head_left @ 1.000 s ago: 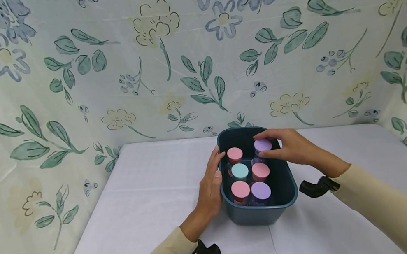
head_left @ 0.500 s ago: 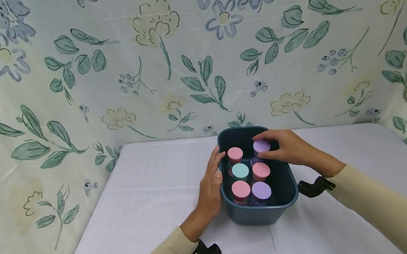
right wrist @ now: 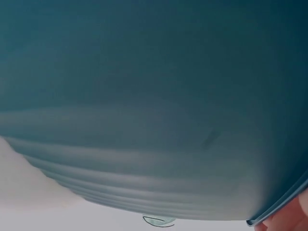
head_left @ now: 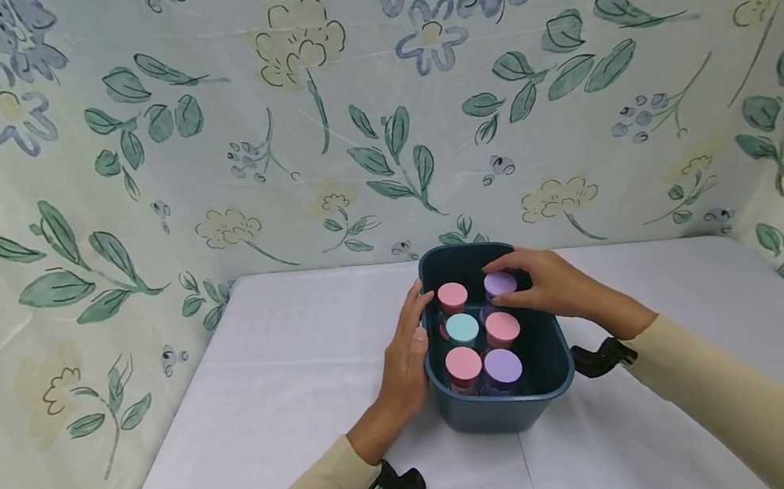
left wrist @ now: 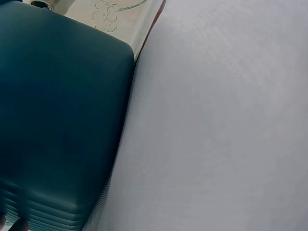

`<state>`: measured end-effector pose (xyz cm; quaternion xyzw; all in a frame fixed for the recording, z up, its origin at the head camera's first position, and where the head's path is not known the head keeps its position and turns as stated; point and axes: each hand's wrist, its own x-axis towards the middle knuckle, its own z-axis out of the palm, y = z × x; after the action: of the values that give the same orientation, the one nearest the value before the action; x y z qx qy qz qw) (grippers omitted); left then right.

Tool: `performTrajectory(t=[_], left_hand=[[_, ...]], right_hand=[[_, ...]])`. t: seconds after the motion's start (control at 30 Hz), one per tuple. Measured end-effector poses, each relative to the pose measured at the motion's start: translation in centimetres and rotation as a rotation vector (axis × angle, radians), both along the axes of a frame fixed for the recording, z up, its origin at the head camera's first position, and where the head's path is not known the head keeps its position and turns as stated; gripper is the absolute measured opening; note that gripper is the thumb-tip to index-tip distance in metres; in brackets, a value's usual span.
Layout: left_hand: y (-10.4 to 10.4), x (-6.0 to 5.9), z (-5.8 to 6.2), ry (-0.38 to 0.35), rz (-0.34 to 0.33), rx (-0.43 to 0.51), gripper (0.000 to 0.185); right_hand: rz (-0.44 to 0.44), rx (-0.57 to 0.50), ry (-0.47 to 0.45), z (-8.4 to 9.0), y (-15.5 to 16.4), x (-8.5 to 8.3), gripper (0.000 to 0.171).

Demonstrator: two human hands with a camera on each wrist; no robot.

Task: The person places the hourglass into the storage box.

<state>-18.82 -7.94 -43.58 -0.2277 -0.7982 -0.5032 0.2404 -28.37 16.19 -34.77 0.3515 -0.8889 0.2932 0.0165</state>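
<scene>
A dark blue-green plastic bin (head_left: 496,417) stands on the table, with several small clear jars in it. My right hand (head_left: 546,280) reaches over its right rim and pinches the purple lid of a jar (head_left: 500,283) at the back right. Against the bin's left wall rests my left hand (head_left: 404,359), fingers extended along the side and fingertips at the rim. The other jars have pink lids (head_left: 502,329), a teal lid (head_left: 461,329) and a purple lid (head_left: 502,366). In the right wrist view the bin's wall (right wrist: 144,96) hides the jars.
A white cloth (head_left: 290,367) covers the table. Behind it hangs a floral curtain (head_left: 350,121), close to the bin's back end. Black wrist cameras (head_left: 399,484) sit on both sleeves.
My right hand has shifted slightly left with the purple-lidded jar, which now stands closer to the pink-lidded jar at the back left. My left hand and the bin stay in place.
</scene>
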Motion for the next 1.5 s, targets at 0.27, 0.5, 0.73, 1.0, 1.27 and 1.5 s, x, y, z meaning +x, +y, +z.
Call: performTrajectory(t=[0.27,0.5,0.73,1.0,1.27,1.5], left_hand=[[0.0,-0.1,-0.2,0.005,0.001,0.004,0.053],[-0.1,-0.1,-0.1,0.008,0.004,0.004,0.054],[-0.1,-0.1,-0.2,0.007,0.005,0.005,0.054],[-0.1,-0.2,-0.2,0.015,0.000,0.002,0.054],[-0.1,-0.2,-0.2,0.017,0.000,0.003,0.054],[-0.1,-0.2,-0.3,0.016,0.000,0.005,0.054]], right_hand=[[0.000,0.064,-0.009,0.0,-0.4,-0.3,0.043],[-0.019,0.109,-0.009,0.3,-0.8,-0.3,0.042],[0.016,0.162,0.000,0.4,-1.0,-0.6,0.040],[0.060,0.176,0.024,0.5,-1.0,-0.8,0.038],[0.048,0.206,-0.009,0.7,-1.1,-0.7,0.039],[0.030,0.231,-0.037,0.6,-1.3,-0.8,0.039]])
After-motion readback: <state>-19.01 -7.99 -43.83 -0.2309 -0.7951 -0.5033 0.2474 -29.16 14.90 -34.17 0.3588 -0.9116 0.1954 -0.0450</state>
